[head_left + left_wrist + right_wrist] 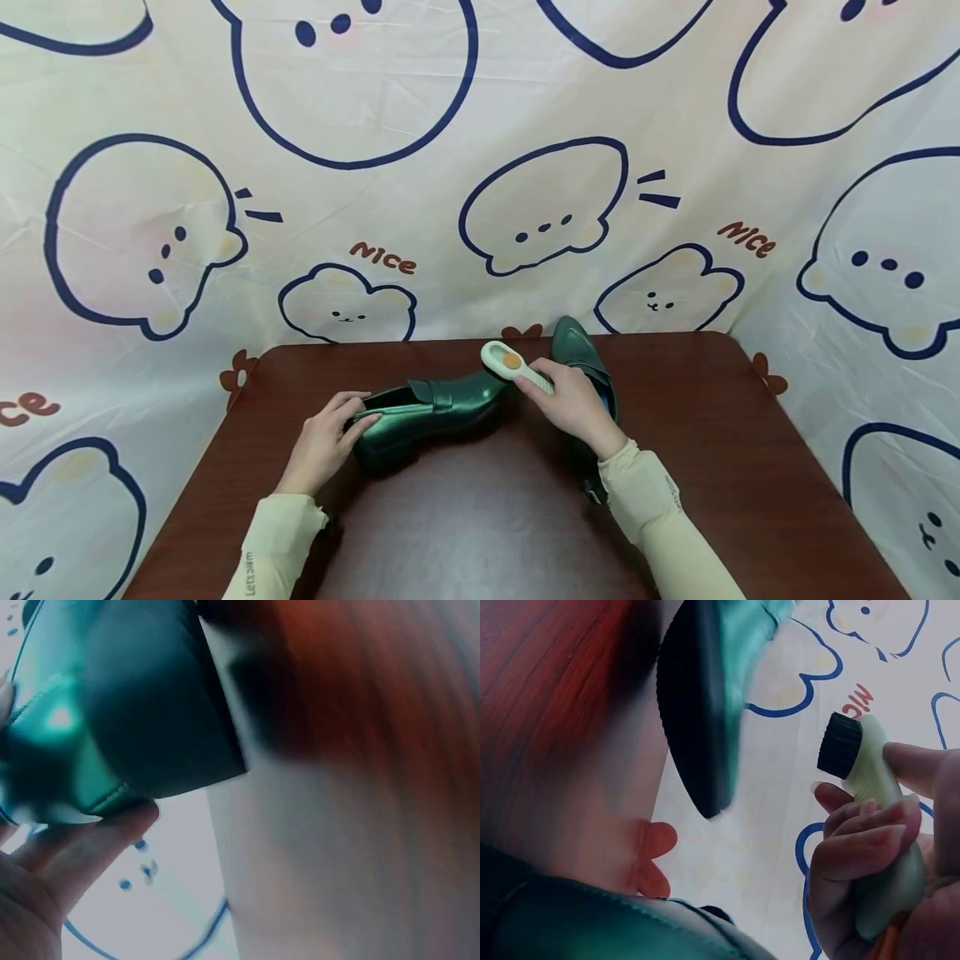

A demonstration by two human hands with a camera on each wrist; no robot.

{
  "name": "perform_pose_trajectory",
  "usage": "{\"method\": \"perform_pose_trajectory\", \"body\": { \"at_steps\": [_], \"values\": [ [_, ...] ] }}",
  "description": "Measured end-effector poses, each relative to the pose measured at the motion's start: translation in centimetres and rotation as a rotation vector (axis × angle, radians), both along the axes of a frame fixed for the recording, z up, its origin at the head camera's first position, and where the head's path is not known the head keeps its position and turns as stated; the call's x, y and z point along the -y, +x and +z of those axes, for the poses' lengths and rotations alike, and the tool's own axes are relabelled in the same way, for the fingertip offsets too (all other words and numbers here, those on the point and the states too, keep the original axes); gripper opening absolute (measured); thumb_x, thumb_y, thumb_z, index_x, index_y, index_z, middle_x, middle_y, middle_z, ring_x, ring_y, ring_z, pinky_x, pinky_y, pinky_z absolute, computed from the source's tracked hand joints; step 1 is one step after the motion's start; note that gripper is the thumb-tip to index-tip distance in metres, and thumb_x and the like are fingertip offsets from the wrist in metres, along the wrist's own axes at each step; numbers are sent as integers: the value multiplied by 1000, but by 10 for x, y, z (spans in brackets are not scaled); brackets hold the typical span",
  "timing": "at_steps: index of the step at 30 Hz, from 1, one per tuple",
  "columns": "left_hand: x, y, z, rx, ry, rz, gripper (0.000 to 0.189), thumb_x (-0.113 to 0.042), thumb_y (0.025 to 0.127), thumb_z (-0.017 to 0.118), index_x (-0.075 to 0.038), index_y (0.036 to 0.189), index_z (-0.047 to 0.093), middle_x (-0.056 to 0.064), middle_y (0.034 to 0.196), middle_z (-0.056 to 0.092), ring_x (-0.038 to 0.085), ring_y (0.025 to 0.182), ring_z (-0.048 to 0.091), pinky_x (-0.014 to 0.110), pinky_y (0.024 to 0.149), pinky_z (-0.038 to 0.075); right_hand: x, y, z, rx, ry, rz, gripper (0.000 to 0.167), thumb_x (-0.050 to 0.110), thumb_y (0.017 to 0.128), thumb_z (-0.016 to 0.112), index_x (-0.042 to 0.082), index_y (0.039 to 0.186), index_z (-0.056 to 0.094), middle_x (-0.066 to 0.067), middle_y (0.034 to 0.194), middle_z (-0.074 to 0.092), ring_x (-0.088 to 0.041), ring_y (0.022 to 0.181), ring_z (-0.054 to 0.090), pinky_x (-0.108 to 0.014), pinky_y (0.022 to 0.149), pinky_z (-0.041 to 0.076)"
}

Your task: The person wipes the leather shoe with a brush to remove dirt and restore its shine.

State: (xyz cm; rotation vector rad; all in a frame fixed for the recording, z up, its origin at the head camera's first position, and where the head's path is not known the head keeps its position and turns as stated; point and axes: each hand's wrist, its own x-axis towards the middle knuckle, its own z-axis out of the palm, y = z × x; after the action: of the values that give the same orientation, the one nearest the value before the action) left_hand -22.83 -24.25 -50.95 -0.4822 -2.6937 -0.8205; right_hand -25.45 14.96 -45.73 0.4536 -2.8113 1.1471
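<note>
A glossy dark green loafer [427, 421] lies sideways across the far half of the table, its toe to the right. At its heel end, my left hand [322, 446] grips the collar between thumb and fingers; the left wrist view shows the dark heel [165, 705] close up. My right hand [573, 404] holds a small pale green brush [517, 367] with an orange spot, near the loafer's toe. In the right wrist view, the brush's black bristles [840, 745] face the toe with a gap between. A second green loafer [573, 346] stands partly hidden behind my right hand.
The dark brown wooden table [712, 417] has rounded far corners. A pale cloth [420, 200] with blue cartoon outlines hangs behind it and along both sides. The second loafer's toe reaches the table's far edge.
</note>
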Motion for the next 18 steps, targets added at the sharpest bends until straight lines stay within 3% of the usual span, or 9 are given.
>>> {"method": "perform_pose_trajectory", "body": {
  "at_steps": [5, 9, 13, 18],
  "values": [
    [-17, -4, 11, 27, 42, 16, 25, -31, 103, 65, -16, 122, 71, 6, 122, 69, 25, 99, 68, 51, 88, 57, 6, 4, 5, -21, -24, 3, 32, 41, 103, 64, 15, 120, 71, 0, 75, 59, -17, 69, 53, -32, 62, 45],
    [-29, -13, 9, 73, 85, 6, 16, -35, 106, 61, -22, 104, 70, -2, 102, 68, 17, 88, 60, 39, 79, 52, 13, 8, 8, -45, -22, 3, 33, 42, 102, 64, 15, 120, 71, 2, 78, 63, -15, 69, 54, -31, 62, 45],
    [-36, -21, 4, 169, 151, 9, 32, -47, 107, 52, -21, 90, 59, -2, 81, 52, 17, 76, 50, 31, 69, 42, 19, 11, 10, -48, -29, 19, 33, 43, 102, 65, 16, 119, 71, 3, 82, 66, -15, 71, 56, -32, 63, 46],
    [-33, -26, -6, 321, 230, 49, 46, -60, 106, 43, -18, 89, 48, 1, 74, 38, 19, 68, 46, 31, 65, 38, 24, 13, 9, -21, -43, 38, 31, 42, 102, 65, 17, 120, 71, 4, 86, 68, -15, 73, 57, -32, 64, 48]
  ]
}}
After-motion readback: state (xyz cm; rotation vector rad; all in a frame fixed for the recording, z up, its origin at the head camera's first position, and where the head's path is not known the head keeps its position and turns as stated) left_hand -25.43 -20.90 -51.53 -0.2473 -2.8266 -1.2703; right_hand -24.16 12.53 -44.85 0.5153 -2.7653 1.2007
